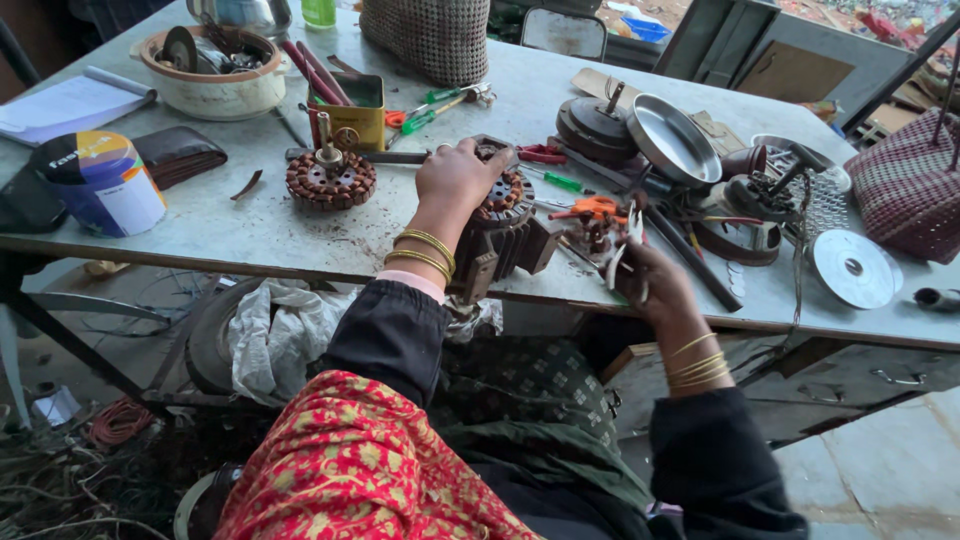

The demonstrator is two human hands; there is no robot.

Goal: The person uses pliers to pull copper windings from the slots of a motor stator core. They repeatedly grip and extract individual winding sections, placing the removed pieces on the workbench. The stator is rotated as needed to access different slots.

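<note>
Gripping the round copper-wound motor stator (pixel 500 200) from above, the left hand (pixel 455 178) steadies it at the grey bench (pixel 250 235) edge. The right hand (pixel 655 285) pinches thin white strips (pixel 625 245) beside orange-handled pliers (pixel 597 207).

motor stator (pixel 503 205): dull dark metal with coppery windings — rough, greasy look
second stator (pixel 331 179): copper-brown wire, matt
table (pixel 260 225): pale painted surface, scuffed and stained
pan (pixel 672 139): bare metal — smooth, glossy
tin (pixel 100 183): glossy printed label
bangles (pixel 424 250): shiny gold-coloured metal
</note>
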